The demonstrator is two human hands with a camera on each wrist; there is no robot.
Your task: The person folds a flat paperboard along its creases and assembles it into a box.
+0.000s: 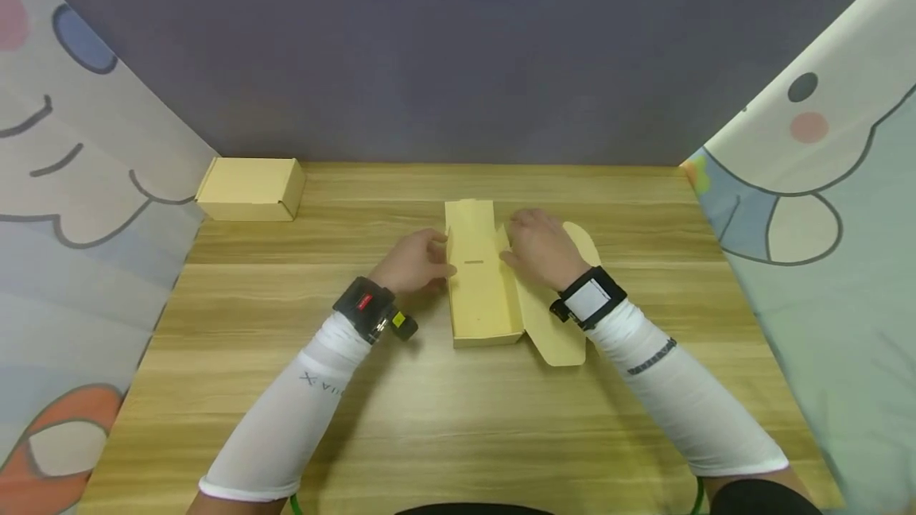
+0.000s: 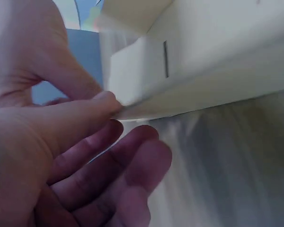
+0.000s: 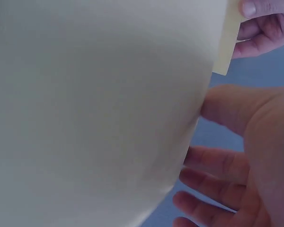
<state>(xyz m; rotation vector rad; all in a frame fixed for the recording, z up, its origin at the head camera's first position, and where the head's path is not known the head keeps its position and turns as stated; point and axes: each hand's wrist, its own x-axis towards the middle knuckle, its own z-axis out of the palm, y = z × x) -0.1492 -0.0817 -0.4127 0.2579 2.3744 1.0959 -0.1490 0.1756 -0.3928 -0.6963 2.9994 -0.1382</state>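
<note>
A partly folded pale yellow cardboard box [image 1: 481, 300] lies lengthwise in the middle of the table, its inside facing up. My left hand [image 1: 411, 263] is at its left side; in the left wrist view, the thumb and a finger pinch the thin cardboard edge while the other fingers curl loosely beneath. On the far right side, my right hand [image 1: 545, 249] holds the cardboard near an upright end flap [image 1: 504, 238]. A wide side panel [image 1: 554, 332] with rounded ends spreads out below that hand. In the right wrist view, cardboard [image 3: 94, 104] hides part of the fingertips.
At the table's back left corner stands a closed cardboard box [image 1: 246, 181]. A dark grey wall [image 1: 458, 54] borders the wood-grain table [image 1: 300, 308] at the back. Printed cartoon cloths hang along both sides.
</note>
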